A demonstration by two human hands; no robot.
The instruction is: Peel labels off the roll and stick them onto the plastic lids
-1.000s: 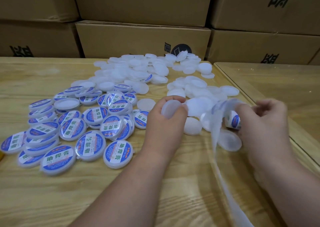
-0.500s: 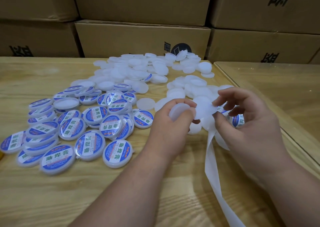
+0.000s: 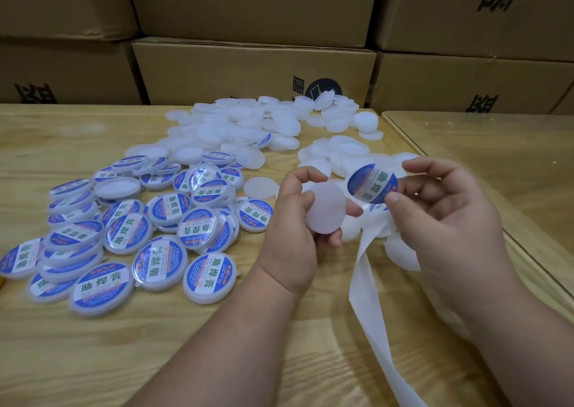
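My left hand (image 3: 292,229) grips a blank white plastic lid (image 3: 326,206), tilted up above the table. My right hand (image 3: 447,217) pinches a round blue and white label (image 3: 372,183) by its edges, held just right of the lid and apart from it. The white backing strip (image 3: 369,285) of the label roll hangs from under my right hand down to the lower right. The roll itself is hidden behind my right hand.
Several labelled lids (image 3: 149,235) lie heaped on the left of the wooden table (image 3: 93,360). Blank white lids (image 3: 242,127) are piled at the back and middle. Cardboard boxes (image 3: 248,68) stand stacked behind. A second, glass-topped table (image 3: 512,145) adjoins on the right.
My right hand has pulled a label free of the strip and lifted it beside the lid. My left hand has turned the blank lid up towards the label.
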